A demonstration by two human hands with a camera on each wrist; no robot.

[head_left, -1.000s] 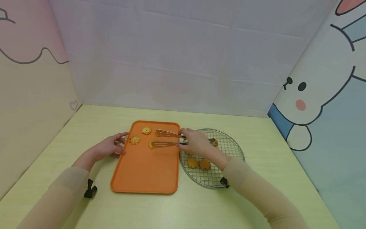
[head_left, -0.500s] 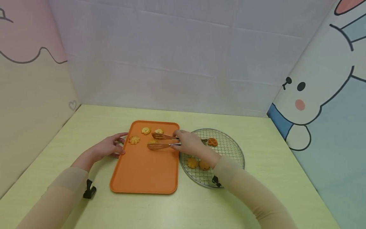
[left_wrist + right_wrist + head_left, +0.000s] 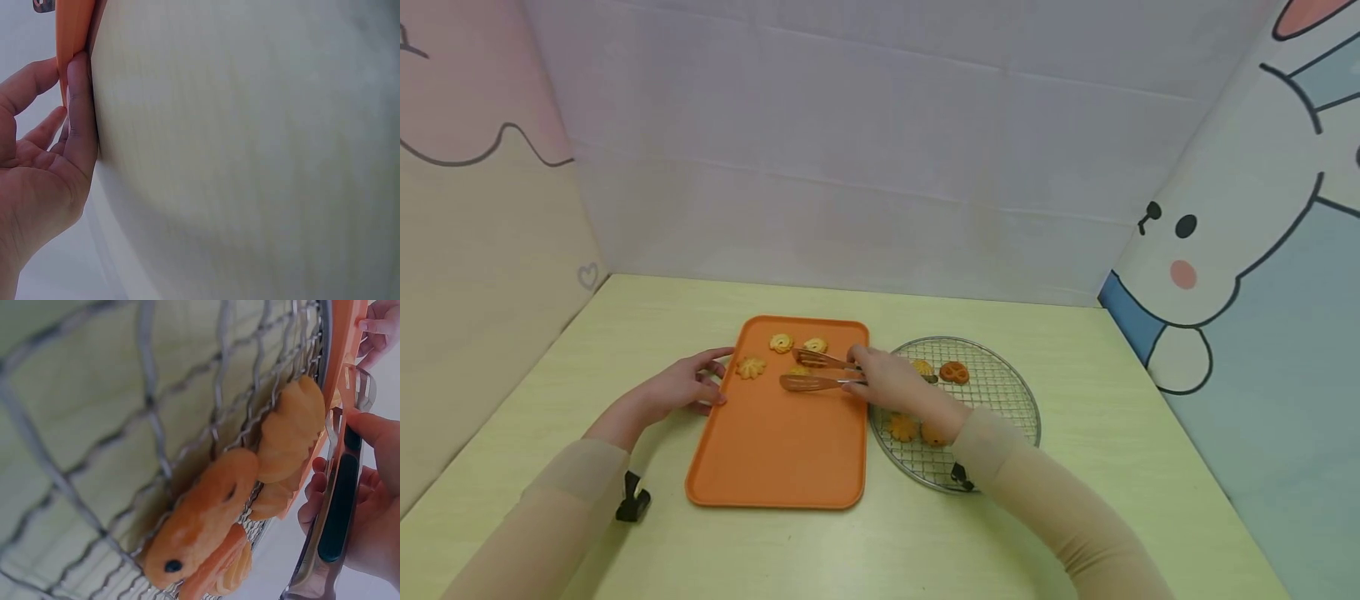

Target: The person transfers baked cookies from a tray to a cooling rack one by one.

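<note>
My left hand [image 3: 681, 386] holds the left rim of an orange tray [image 3: 775, 450]. In the left wrist view its thumb and fingers pinch the tray edge [image 3: 72, 31]. Metal tongs [image 3: 808, 383] with dark green grips are in my right hand [image 3: 887, 379], reaching over the tray from the right. Their slotted ends stand apart, with a yellow cookie [image 3: 800, 371] partly showing between them. Two ring-shaped cookies, one [image 3: 781, 343] left of the other [image 3: 816, 343], lie near the tray's far end. A flower-shaped cookie [image 3: 750, 367] is by its left rim.
A round wire cooling rack [image 3: 1000, 417] stands right beside the tray. On it are a pretzel-shaped cookie [image 3: 954, 372], a ridged cookie [image 3: 922, 367], a flower-shaped cookie [image 3: 902, 427] and a round dotted one [image 3: 935, 433], partly behind my right forearm. Walls surround the pale table [image 3: 925, 542].
My right hand has moved left with the tongs, uncovering the far-right ring cookie and the pretzel-shaped cookie. The tongs' ends have come a little closer together. My left hand stays at the tray.
</note>
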